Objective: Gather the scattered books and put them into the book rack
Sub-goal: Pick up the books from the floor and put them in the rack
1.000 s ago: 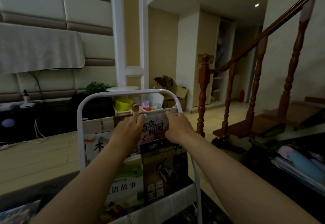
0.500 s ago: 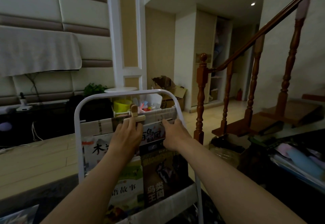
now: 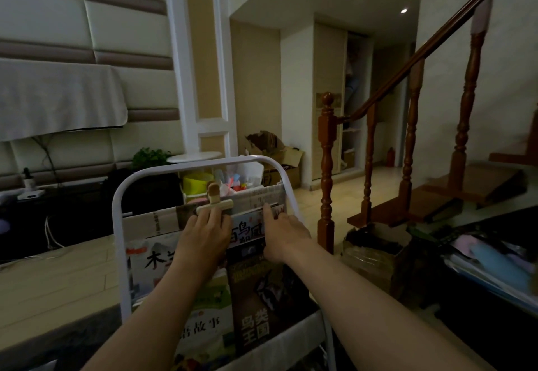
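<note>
The rack (image 3: 118, 239) stands right in front, at 12 o'clock, close to the person. Both hands are on one book (image 3: 247, 229) high up in the rack.

The book stands up tall. Its long side runs from 12 o'clock down to 6 o'clock. Its bottom is hidden behind a dark book (image 3: 267, 297) in the lower pocket, so I cannot tell if it sits all the way down.

The left hand (image 3: 203, 239) is on the 9 o'clock side of the book. Its fingers are straight and lie flat on the front. The tips reach up to a wooden clip (image 3: 214, 206) at 12 o'clock from that hand. I cannot tell if the thumb hooks behind anything.

The right hand (image 3: 285, 232) is on the 3 o'clock side. It holds the book near the top right corner, with one finger pointing up along the edge.

The two hands are near each other, with only a strip of cover showing between them. No hand is nearer than the other, as both touch the book.

I think the book is almost in its place. If it must go deeper, the push should go straight down toward 6 o'clock, along the long side. The right hand has the better hold for that. The left hand can keep the book flat against the rack so it does not tip forward.
</note>
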A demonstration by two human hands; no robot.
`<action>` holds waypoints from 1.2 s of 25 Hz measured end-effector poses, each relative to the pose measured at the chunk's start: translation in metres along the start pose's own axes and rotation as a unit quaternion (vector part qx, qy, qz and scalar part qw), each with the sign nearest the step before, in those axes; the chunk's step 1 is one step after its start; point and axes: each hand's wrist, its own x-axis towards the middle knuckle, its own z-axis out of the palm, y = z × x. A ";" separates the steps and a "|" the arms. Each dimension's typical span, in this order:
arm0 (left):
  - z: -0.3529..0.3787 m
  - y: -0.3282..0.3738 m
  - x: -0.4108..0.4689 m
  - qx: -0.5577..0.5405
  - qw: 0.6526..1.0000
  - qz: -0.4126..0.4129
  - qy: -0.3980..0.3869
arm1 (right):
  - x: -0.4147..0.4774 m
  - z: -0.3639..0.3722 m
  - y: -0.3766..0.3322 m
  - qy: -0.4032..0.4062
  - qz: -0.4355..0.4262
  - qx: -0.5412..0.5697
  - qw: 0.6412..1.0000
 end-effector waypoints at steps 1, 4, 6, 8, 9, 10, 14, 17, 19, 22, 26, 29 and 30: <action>0.000 0.000 0.000 -0.002 1.000 -0.001 0.000 | 0.000 0.000 0.000 -0.004 0.000 -0.004 1.000; -0.002 0.002 0.000 -0.004 1.000 -0.006 -0.006 | -0.002 0.002 0.002 -0.002 -0.006 -0.019 1.000; -0.003 0.002 0.000 -0.006 1.000 -0.009 -0.009 | -0.003 0.002 0.003 0.000 -0.016 -0.025 1.000; -0.003 0.001 -0.001 -0.010 1.000 -0.009 -0.013 | -0.005 0.001 0.003 0.000 -0.026 -0.027 0.999; -0.003 0.001 -0.001 -0.011 1.000 -0.007 -0.017 | -0.005 0.000 0.003 0.000 -0.028 -0.026 0.999; -0.003 0.001 -0.002 -0.012 1.000 -0.004 -0.020 | -0.005 -0.001 0.003 0.002 -0.028 -0.024 0.999; -0.002 -0.001 -0.003 -0.018 1.000 -0.001 -0.022 | -0.003 -0.003 0.001 0.007 -0.029 -0.009 1.000; 0.001 0.000 -0.003 -0.024 0.999 -0.001 -0.028 | -0.001 -0.006 0.000 0.007 -0.021 -0.011 1.000; 0.001 0.000 -0.005 -0.034 0.999 -0.009 -0.031 | 0.000 -0.006 0.000 0.005 -0.014 -0.008 1.000; -0.003 0.001 -0.007 -0.040 0.999 -0.017 -0.028 | 0.000 -0.004 0.000 0.006 -0.001 -0.004 1.000; -0.004 0.001 -0.008 -0.040 0.998 -0.015 -0.052 | 0.000 -0.006 -0.003 -0.003 0.013 0.000 1.000; -0.012 0.001 -0.005 -0.028 0.996 -0.004 -0.090 | -0.003 -0.010 -0.005 -0.015 0.008 0.007 1.000; -0.015 0.000 -0.003 -0.023 0.996 -0.002 -0.090 | -0.005 -0.011 -0.005 -0.019 0.001 0.007 1.000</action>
